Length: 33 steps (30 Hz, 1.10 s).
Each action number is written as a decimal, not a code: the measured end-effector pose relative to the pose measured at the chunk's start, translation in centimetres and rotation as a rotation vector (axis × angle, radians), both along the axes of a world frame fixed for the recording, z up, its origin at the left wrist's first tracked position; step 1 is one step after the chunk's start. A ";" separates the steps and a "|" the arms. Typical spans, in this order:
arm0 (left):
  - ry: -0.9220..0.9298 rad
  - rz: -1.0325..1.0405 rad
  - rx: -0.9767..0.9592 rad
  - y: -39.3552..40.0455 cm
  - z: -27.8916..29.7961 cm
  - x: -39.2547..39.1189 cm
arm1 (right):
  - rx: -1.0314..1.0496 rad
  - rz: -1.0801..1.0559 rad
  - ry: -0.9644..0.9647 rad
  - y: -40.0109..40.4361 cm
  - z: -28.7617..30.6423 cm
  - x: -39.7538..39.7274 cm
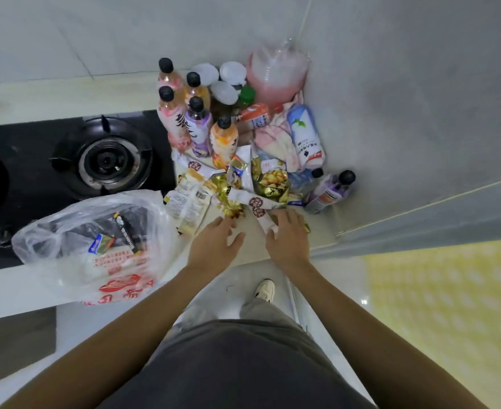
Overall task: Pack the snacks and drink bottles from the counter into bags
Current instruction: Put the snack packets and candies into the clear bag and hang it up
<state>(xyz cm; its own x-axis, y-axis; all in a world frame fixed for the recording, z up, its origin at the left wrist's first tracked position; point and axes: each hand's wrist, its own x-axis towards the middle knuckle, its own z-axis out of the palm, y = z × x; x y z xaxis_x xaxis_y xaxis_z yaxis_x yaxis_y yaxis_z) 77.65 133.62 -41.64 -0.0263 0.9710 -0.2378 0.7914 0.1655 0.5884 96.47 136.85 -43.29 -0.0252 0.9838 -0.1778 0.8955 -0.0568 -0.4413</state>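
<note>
Nearest on the desk [252, 246], front edge: left hand [213, 246] and right hand [286, 240], side by side, both palm-down at the near end of the snack pile. Left hand: fingers spread and fairly straight, released, tips touching a gold foil snack [232, 208]; nothing gripped. Right hand: fingers bent down over a white snack packet [262, 212] w/ round dark-red labels; thumb [270, 236] sits beside the packet's near end. Real grasp or just pressing down, can't tell.

Left of the hands: clear plastic bag [95, 246] w/ red print, mouth open and slumped, partly over the black gas stove [101, 160]. Inside it: a few packets, one blue-and-green, one long dark stick.

Just beyond the hands: mixed snack pile, incl. pale yellow-white packets [188, 202] and a gold bag [271, 181], overlapping and untidy.

Right of the pile: purple-label bottle [330, 191] lying on its side by the wall, black cap.

Farther back: cluster of upright drink bottles [196, 125], black caps, peach, orange and purple labels. A white-blue bottle [305, 134] lies tilted on a pink cloth [272, 143]. Far corner: a pink plastic bag [275, 75].
</note>
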 end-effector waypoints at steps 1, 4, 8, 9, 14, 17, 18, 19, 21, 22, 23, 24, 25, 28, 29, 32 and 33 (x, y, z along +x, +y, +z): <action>-0.032 0.059 -0.073 0.5 -0.4 1.5 | -0.028 0.049 -0.035 0.5 -0.4 0.9; -0.067 0.141 -0.216 2.4 -2.0 6.1 | -0.065 0.192 -0.136 1.7 -1.8 3.6; -0.106 0.310 -0.360 4.8 -3.5 10.0 | -0.045 0.237 -0.132 2.6 -2.5 5.4; -0.101 0.371 -0.388 5.4 -3.8 10.6 | -0.041 0.238 -0.122 2.8 -2.6 5.6; -0.018 0.554 -0.444 7.2 -4.7 12.2 | -0.006 0.241 -0.044 3.3 -3.4 6.3; 0.025 0.575 -0.409 7.2 -4.8 12.3 | 0.030 0.230 0.024 3.4 -3.9 7.0; 0.020 0.581 -0.404 7.1 -4.9 12.3 | 0.038 0.223 0.041 3.5 -4.1 7.1; 0.009 0.585 -0.404 6.9 -4.7 12.3 | 0.049 0.223 0.058 3.6 -4.3 7.3; -0.018 0.594 -0.416 6.4 -4.4 12.3 | 0.065 0.241 0.093 3.8 -4.6 7.5; -0.024 0.598 -0.421 6.1 -4.3 12.2 | 0.067 0.252 0.100 3.9 -4.6 7.5; -0.029 0.602 -0.422 5.7 -4.1 12.0 | 0.060 0.261 0.099 4.0 -4.6 7.6; -0.038 0.601 -0.414 5.2 -4.1 11.7 | 0.045 0.265 0.091 4.0 -4.5 7.7; -0.056 0.601 -0.402 4.7 -4.0 11.4 | 0.022 0.269 0.082 4.1 -4.4 7.7; -0.193 0.609 -0.336 3.0 -3.4 10.3 | -0.037 0.268 0.088 4.2 -4.2 7.8; -0.239 0.616 -0.313 2.4 -3.0 9.8 | -0.046 0.257 0.104 4.0 -4.1 7.8; -0.347 0.642 -0.264 0.8 -2.1 8.1 | -0.052 0.187 0.177 3.3 -3.3 7.2; -0.377 0.655 -0.250 0.4 -1.8 7.5 | -0.054 0.162 0.197 3.0 -3.0 6.9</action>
<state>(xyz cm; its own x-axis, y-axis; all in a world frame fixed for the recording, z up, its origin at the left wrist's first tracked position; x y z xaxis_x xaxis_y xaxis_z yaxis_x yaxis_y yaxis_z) 85.12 134.04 -43.42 -0.4477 0.7027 -0.5530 0.2426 0.6906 0.6813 103.39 139.89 -46.29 -0.2213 0.9532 -0.2059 0.7920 0.0525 -0.6082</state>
